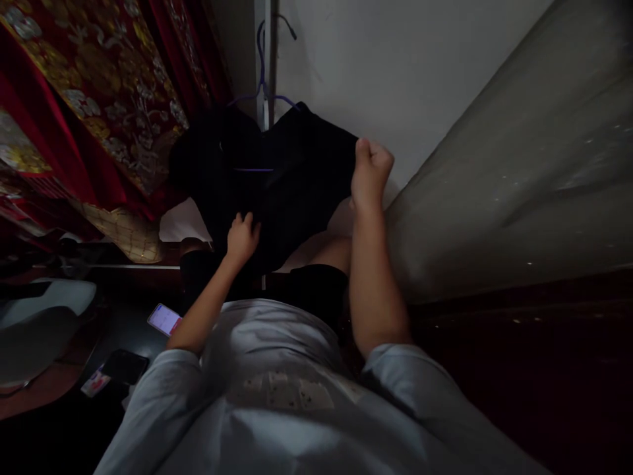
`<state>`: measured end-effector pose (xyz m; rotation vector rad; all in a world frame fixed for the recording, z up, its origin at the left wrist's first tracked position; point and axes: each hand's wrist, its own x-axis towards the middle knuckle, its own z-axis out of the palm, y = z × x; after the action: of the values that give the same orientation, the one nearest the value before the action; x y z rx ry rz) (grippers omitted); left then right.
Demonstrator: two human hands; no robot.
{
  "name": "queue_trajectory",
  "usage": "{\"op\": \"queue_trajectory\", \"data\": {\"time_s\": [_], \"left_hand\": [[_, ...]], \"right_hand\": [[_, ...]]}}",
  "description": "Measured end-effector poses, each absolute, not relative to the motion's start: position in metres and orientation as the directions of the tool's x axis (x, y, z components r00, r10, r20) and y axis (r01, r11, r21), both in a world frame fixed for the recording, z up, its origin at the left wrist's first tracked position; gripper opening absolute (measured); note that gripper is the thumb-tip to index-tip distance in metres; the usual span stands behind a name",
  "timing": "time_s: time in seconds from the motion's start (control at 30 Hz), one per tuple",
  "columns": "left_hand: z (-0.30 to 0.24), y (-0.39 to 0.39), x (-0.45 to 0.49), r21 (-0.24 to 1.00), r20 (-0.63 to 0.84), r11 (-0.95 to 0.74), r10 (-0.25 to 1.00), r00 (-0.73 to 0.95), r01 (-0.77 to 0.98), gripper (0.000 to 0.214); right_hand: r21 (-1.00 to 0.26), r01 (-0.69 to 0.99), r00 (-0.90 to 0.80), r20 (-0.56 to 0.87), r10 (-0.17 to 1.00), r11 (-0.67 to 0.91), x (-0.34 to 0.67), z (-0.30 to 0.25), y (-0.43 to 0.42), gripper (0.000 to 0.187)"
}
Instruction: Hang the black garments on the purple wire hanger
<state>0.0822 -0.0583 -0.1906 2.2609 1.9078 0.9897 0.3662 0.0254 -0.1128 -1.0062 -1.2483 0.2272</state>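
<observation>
A black garment (277,185) hangs on a purple hanger (262,86) against a white wall, just in front of me. My right hand (370,173) is closed in a fist on the garment's upper right edge. My left hand (243,237) rests on the lower left part of the dark cloth, fingers curled into the fabric. I wear a pale grey shirt (277,396) and dark shorts.
Red and gold embroidered fabric (99,99) hangs at the upper left. A lit phone (165,318) and a dark phone (124,366) lie on a dark surface at the lower left. A pale curtain (519,165) fills the right side. A white seat (39,323) is at far left.
</observation>
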Motion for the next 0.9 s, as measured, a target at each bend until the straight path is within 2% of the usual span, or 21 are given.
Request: {"op": "queue_trajectory", "data": {"time_s": [0.03, 0.07, 0.1, 0.17, 0.2, 0.23, 0.27, 0.3, 0.37, 0.5, 0.67, 0.8, 0.9], "left_hand": [[-0.201, -0.067, 0.084, 0.464, 0.491, -0.280, 0.871, 0.019, 0.841, 0.023], [-0.211, -0.077, 0.086, 0.523, 0.549, -0.327, 0.836, -0.017, 0.787, 0.023], [-0.219, -0.086, 0.088, 0.571, 0.608, -0.388, 0.792, -0.055, 0.723, 0.023], [-0.230, -0.102, 0.095, 0.625, 0.696, -0.508, 0.707, -0.128, 0.593, 0.025], [-0.233, -0.109, 0.099, 0.638, 0.718, -0.551, 0.678, -0.158, 0.537, 0.028], [-0.233, -0.114, 0.103, 0.652, 0.728, -0.579, 0.659, -0.189, 0.489, 0.033], [-0.233, -0.118, 0.107, 0.668, 0.728, -0.597, 0.648, -0.224, 0.444, 0.040], [-0.232, -0.121, 0.112, 0.684, 0.722, -0.610, 0.642, -0.257, 0.400, 0.048], [-0.228, -0.126, 0.120, 0.711, 0.703, -0.630, 0.648, -0.294, 0.311, 0.057], [-0.226, -0.134, 0.128, 0.731, 0.682, -0.636, 0.670, -0.293, 0.245, 0.050], [-0.229, -0.138, 0.126, 0.730, 0.680, -0.597, 0.680, -0.272, 0.333, 0.044], [-0.231, -0.135, 0.122, 0.718, 0.684, -0.550, 0.670, -0.289, 0.426, 0.043], [-0.232, -0.134, 0.123, 0.729, 0.669, -0.544, 0.694, -0.267, 0.415, 0.043]], "right_hand": [[-0.757, 0.355, 0.465, 0.652, 0.599, 0.548, 0.360, -0.117, 0.020, 0.013], [-0.779, 0.343, 0.568, 0.618, 0.544, 0.525, 0.350, -0.123, 0.010, 0.014], [-0.785, 0.328, 0.641, 0.594, 0.487, 0.526, 0.336, -0.131, -0.004, 0.022], [-0.799, 0.311, 0.691, 0.562, 0.455, 0.515, 0.298, -0.152, -0.039, 0.020], [-0.802, 0.267, 0.664, 0.555, 0.501, 0.534, 0.276, -0.164, -0.057, 0.017], [-0.808, 0.187, 0.548, 0.557, 0.624, 0.558, 0.253, -0.174, -0.074, 0.018], [-0.830, 0.086, 0.340, 0.544, 0.767, 0.551, 0.233, -0.183, -0.088, 0.021], [-0.861, -0.002, 0.224, 0.495, 0.840, 0.508, 0.215, -0.189, -0.100, 0.022], [-0.879, -0.043, 0.174, 0.462, 0.869, 0.476, 0.193, -0.194, -0.113, 0.023], [-0.897, -0.035, 0.204, 0.424, 0.882, 0.440, 0.192, -0.188, -0.114, 0.023], [-0.949, -0.105, 0.107, 0.285, 0.953, 0.296, 0.211, -0.185, -0.112, 0.020], [-0.959, -0.040, 0.018, 0.281, 0.960, 0.281, 0.220, -0.184, -0.109, 0.017], [-0.956, 0.064, 0.008, 0.288, 0.958, 0.287, 0.224, -0.183, -0.107, 0.016]]}}
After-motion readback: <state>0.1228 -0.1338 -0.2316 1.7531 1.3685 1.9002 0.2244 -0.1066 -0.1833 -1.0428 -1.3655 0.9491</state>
